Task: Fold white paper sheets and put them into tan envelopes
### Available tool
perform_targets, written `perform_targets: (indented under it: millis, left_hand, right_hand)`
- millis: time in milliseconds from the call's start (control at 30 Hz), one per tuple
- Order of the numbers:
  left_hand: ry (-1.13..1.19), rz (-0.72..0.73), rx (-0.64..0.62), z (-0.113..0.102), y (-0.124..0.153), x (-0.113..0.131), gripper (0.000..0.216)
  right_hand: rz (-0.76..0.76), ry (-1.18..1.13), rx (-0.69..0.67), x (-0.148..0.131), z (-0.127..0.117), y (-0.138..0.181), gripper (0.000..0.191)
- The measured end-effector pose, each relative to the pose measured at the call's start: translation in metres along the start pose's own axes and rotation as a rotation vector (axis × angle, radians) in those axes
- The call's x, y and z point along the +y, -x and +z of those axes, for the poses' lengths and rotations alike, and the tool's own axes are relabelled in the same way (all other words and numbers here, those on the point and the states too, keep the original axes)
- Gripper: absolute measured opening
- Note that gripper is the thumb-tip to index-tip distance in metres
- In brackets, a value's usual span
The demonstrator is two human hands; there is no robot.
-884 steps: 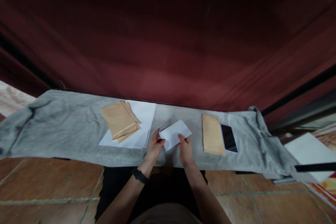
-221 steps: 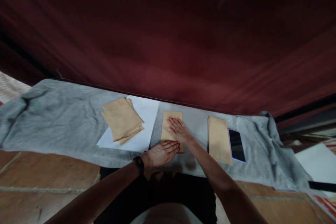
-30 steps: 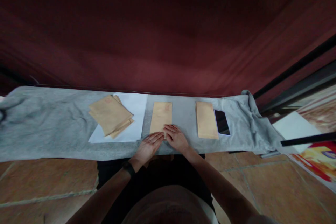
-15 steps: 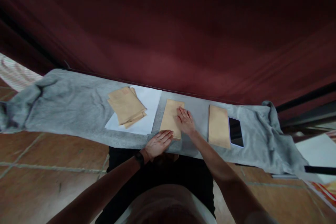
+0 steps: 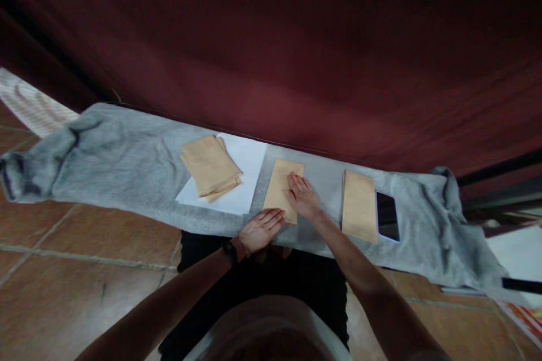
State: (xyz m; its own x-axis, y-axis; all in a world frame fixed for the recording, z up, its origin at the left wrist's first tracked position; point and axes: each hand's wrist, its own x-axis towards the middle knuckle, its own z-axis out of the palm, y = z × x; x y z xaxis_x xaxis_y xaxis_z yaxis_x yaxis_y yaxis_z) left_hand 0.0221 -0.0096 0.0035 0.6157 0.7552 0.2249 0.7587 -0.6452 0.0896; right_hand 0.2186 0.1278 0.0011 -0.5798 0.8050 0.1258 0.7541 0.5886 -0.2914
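A brown envelope [image 5: 279, 183] lies flat on the grey cloth [image 5: 127, 169] in front of me. My right hand [image 5: 302, 197] rests flat on its right half, fingers stretched out. Flat and open too, my left hand [image 5: 259, 229] presses the envelope's near edge, with a black band on the wrist. Neither hand holds anything.
Left of the envelope a loose stack of brown envelopes [image 5: 209, 166] sits on white paper sheets [image 5: 248, 180]. To the right lie another brown envelope pile [image 5: 358, 205] and a phone [image 5: 387, 215]. A dark red curtain [image 5: 296, 56] hangs behind. Tiled floor [image 5: 84, 259] lies below.
Over the last second my right hand slid up the envelope from its near edge to its right half. The left hand stays at the near edge. The view shifted.
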Motion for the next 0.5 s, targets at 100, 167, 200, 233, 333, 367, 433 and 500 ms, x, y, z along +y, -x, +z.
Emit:
perform_targets:
  millis: [100,167,200,233,333,367,433,500]
  left_hand:
    - [0.017,-0.013,0.004,0.001,0.001,0.000,0.039]
    - [0.023,-0.020,-0.001,0.001,0.001,0.000,0.039]
    - [0.025,-0.021,-0.003,0.001,0.001,0.001,0.039]
    - [0.024,-0.022,-0.005,0.001,0.001,0.001,0.039]
    - [0.010,-0.026,-0.007,0.001,0.001,0.001,0.037]
    - [0.004,-0.027,-0.004,0.000,0.001,0.001,0.036]
    - [-0.007,-0.022,0.002,-0.001,0.001,0.002,0.035]
    - [-0.011,-0.009,0.005,-0.002,0.000,0.002,0.035]
  right_hand:
    - [-0.027,-0.005,-0.009,-0.005,0.000,0.005,0.060]
    - [-0.038,-0.006,-0.014,-0.009,0.000,0.010,0.059]
    - [-0.041,-0.009,-0.015,-0.011,0.001,0.012,0.058]
    - [-0.047,-0.015,-0.016,-0.013,0.001,0.014,0.058]
    - [-0.072,-0.045,-0.013,-0.018,0.001,0.022,0.055]
    - [-0.080,-0.056,-0.012,-0.020,0.001,0.025,0.055]
    - [-0.097,-0.078,-0.021,-0.024,0.000,0.030,0.053]
    - [-0.109,-0.099,-0.038,-0.028,-0.001,0.036,0.053]
